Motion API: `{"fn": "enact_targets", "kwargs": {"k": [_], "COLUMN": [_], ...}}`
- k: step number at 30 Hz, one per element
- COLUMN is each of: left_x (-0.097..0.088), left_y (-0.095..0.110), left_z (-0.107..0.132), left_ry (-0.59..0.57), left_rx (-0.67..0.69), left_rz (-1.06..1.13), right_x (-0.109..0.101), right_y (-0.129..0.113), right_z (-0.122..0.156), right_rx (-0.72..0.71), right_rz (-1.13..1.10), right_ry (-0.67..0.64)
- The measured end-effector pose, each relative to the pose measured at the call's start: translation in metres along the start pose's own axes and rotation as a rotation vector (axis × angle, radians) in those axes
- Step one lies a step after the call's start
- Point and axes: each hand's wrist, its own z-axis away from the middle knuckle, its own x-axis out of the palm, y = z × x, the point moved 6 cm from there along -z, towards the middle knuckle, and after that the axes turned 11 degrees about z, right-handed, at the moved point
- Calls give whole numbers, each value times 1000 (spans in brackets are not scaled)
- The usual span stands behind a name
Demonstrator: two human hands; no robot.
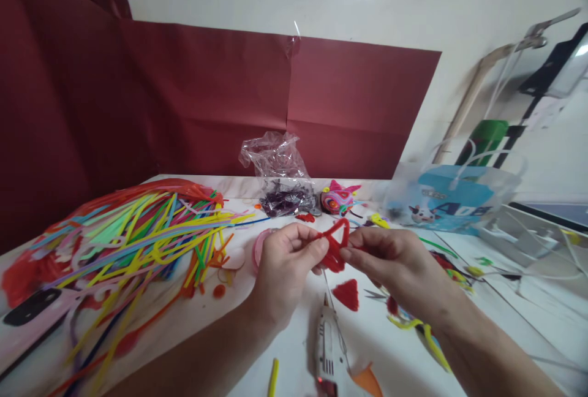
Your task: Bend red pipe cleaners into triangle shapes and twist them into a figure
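Observation:
Both hands meet over the middle of the table around a bent red pipe cleaner (339, 252), which forms an open pointed loop at its top. My left hand (288, 265) pinches its left side between thumb and fingers. On its right side, the thumb and fingertips of my right hand (399, 262) are closed on the same piece. Just below lies a red fuzzy triangle (346, 294) on the white tabletop. A white hot glue gun (327, 348) points away from me beneath the hands, its nozzle near the triangle. Scissor tips (375, 294) show beside my right wrist.
A large heap of colourful pipe cleaners (151, 231) spreads over the left, near a pink phone (41, 317). Behind stand a clear plastic bag (280, 170) and a colourful pipe-cleaner figure (339, 199). A blue-and-white carrier bag (450, 198) and a pale box (528, 238) are at right.

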Motion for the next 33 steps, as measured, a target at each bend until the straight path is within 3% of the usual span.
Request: {"fn": "enact_targets", "kwargs": {"k": [5, 11, 16, 25, 33], "left_x": [5, 7, 8, 5, 3], "left_y": [0, -1, -1, -1, -3], "left_z": [0, 4, 5, 4, 1], "left_ry": [-91, -59, -75, -34, -29], "left_rx": [-59, -77, -124, -159, -174], "left_rz": [-14, 73, 102, 83, 40], "right_x": [2, 5, 4, 8, 7], "right_y": [10, 13, 10, -3, -3], "right_z": [-3, -3, -1, 5, 5], "right_rx": [146, 101, 79, 182, 147], "right_rz": [-101, -197, -156, -72, -63], "right_ry": [-69, -77, -67, -23, -5]}}
